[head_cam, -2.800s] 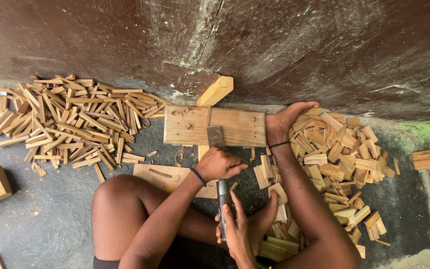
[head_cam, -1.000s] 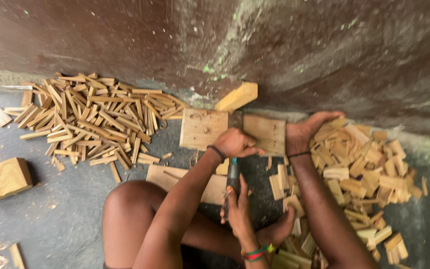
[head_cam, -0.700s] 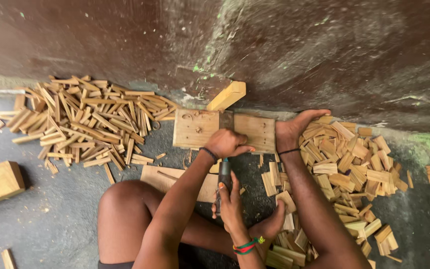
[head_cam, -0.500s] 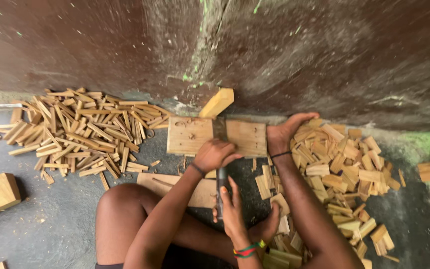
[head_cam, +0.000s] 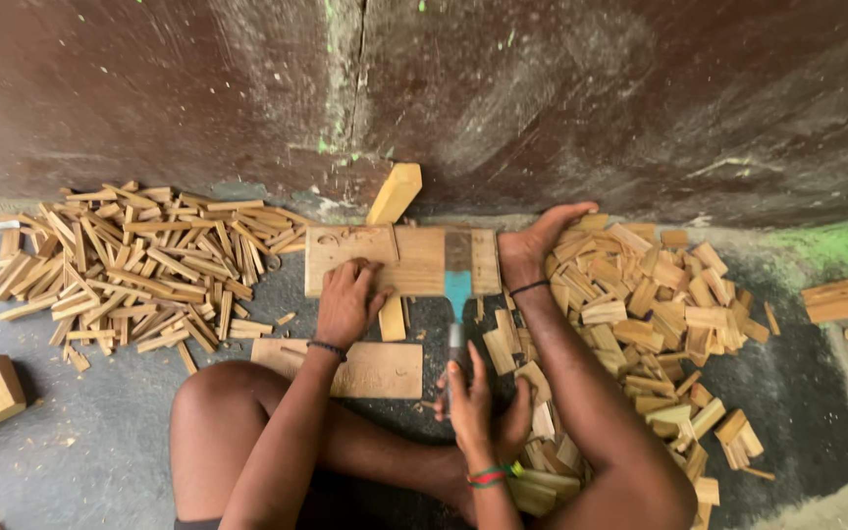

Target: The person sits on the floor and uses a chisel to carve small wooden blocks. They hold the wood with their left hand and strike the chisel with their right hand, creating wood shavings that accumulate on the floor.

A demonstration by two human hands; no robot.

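Dark stained wall [head_cam: 640, 98] at twelve o'clock, grey floor [head_cam: 80, 451] below, stick heap [head_cam: 139, 260] at nine, offcut pile [head_cam: 660, 304] at three. Plank [head_cam: 404, 257] at centre: left hand [head_cam: 345, 299] pressing, fingers spread flat; right hand [head_cam: 540, 243] bracing three o'clock end, fingers open; teal-handled blade [head_cam: 457, 280] across, foot [head_cam: 473, 402] steadying at six.

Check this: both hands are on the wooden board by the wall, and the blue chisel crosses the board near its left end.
Not quite. In the head view the blue chisel crosses the wooden board near its right end, beside the right hand. The rest holds.
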